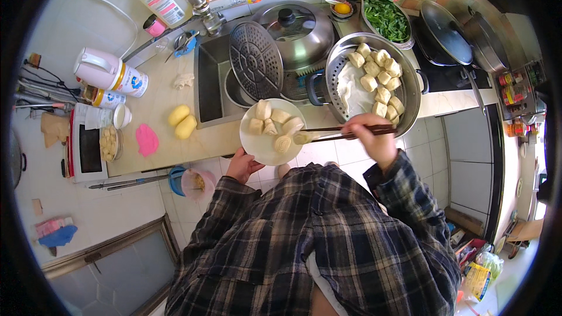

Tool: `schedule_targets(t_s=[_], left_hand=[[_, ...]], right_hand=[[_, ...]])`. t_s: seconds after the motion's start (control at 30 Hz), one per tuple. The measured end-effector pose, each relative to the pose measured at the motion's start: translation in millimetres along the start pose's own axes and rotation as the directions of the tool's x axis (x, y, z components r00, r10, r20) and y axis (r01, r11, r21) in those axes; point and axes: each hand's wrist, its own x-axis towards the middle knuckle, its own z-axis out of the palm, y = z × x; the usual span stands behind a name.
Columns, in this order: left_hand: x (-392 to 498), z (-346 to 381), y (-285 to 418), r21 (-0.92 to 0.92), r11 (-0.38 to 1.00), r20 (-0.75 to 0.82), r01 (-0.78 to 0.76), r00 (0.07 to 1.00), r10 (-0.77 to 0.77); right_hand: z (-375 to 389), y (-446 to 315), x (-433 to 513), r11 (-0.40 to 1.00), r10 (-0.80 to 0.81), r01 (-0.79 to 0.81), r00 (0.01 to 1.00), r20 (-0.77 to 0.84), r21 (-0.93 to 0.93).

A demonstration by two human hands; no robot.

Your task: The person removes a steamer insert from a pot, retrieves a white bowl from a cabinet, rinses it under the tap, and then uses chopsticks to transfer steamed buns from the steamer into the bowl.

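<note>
My left hand (244, 166) holds a pale round plate (263, 154) by its near rim. Several steamed buns (281, 116) rest on it, one showing a spiral end (282, 144). In my right hand (373, 138) is a pair of dark wooden chopsticks (327, 138). Their tips reach over the plate's right side, at a blurred bun (301, 138); whether they grip it I cannot tell. Just beyond my right hand stands a steel steamer pot (410, 112) with black handles. Inside, many more buns (383, 80) sit on a white liner cloth (353, 90) over a perforated tray.
A perforated steamer rack (256, 59) leans in the sink (213, 83) beside a large domed lid (303, 37). Chopped greens (386, 18) fill a dish behind the pot. Two peeled potatoes (182, 121) and a pink cloth (146, 140) lie left. A frying pan with glass lid (445, 33) stands right.
</note>
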Motion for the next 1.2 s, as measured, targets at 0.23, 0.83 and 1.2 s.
schedule_targets(t_s=[0.23,0.83,1.2], left_hand=[[-2,3,2,-0.017,1.0,0.013,-0.015,1.0,0.016],[-1,6,5,0.034,0.999,-0.036,0.014,0.999,-0.013],[0,2,3,0.017,1.0,0.011,0.026,1.0,-0.026]], right_hand=[[79,9,32,0.955,-0.212,0.283,0.86,0.464,-0.087],[76,-1,36,0.965,-0.123,0.236,0.799,0.589,-0.118],[74,15,28,0.964,-0.143,0.251,0.775,0.616,-0.092]])
